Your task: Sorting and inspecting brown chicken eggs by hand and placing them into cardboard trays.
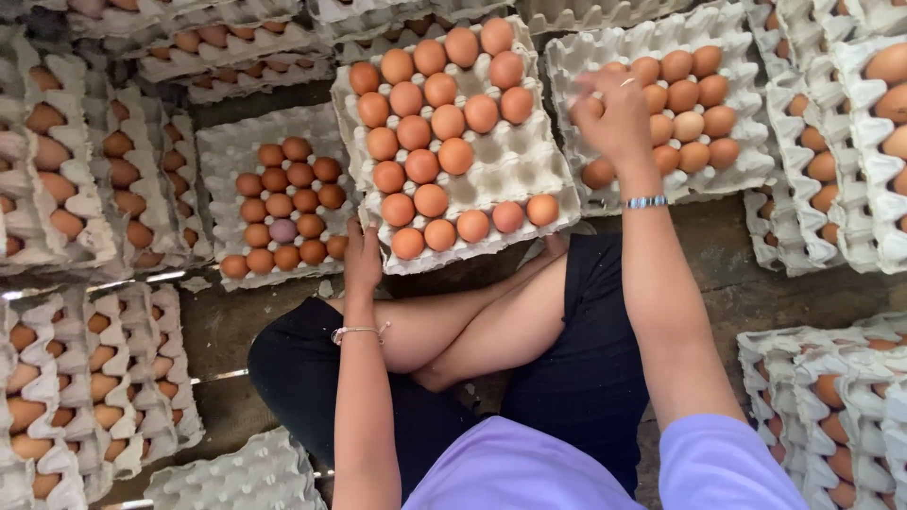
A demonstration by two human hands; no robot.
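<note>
From the head view, the left hand (362,257) clasps the near corner of the half-filled middle tray (515,168). The right hand (616,111) reaches over the right tray (576,59), fingers curled on its eggs (688,125); whether it holds one I cannot tell. Judged step: moving eggs across. Next calls for gentle placing into an empty cup.

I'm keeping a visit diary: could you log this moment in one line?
left hand: steadies middle egg tray | right hand: on eggs in right tray | person seated cross-legged
</note>
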